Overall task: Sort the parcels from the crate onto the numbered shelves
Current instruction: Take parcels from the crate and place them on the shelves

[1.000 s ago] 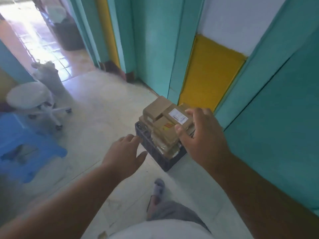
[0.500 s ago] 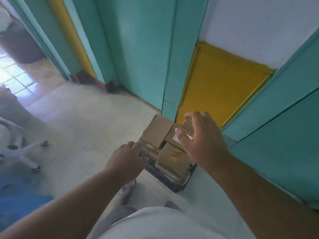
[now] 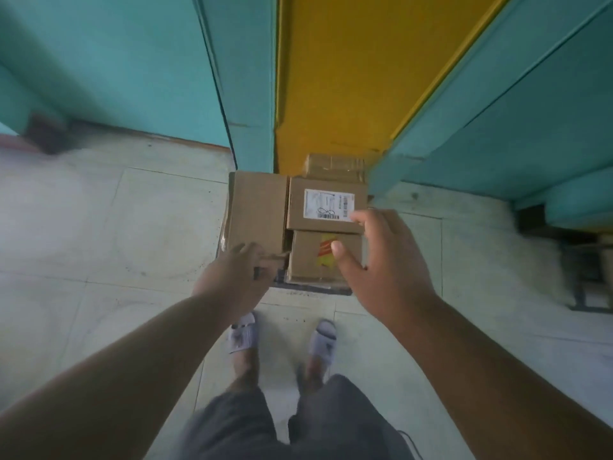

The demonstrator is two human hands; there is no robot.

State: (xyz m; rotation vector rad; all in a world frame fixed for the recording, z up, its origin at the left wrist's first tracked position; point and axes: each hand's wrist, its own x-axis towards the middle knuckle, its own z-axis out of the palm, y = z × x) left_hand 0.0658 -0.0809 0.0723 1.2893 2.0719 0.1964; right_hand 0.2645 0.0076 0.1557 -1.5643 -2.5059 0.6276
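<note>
Nearest, two feet in pale slide sandals (image 3: 243, 336) stand on the light tiled floor (image 3: 99, 227). Beyond them the left hand (image 3: 235, 280) curls its fingers over the near edge of a plain brown cardboard parcel (image 3: 257, 207), while the right hand (image 3: 384, 260) hovers spread and empty above a red-and-yellow-marked cardboard parcel (image 3: 311, 260). These, a white-labelled cardboard parcel (image 3: 298, 207) and a taped one (image 3: 335, 166) fill a dark plastic crate (image 3: 311, 288) against the yellow wall panel (image 3: 348, 78).

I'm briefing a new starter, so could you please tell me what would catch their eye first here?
The stack of cardboard parcels in a dark crate on the floor, dead centre, one bearing a white label. Behind it, a bright yellow panel stands between teal walls. Both hands reach down: the left hand at the near-left parcel corner, the right hand spread over the right-hand parcels.
</note>
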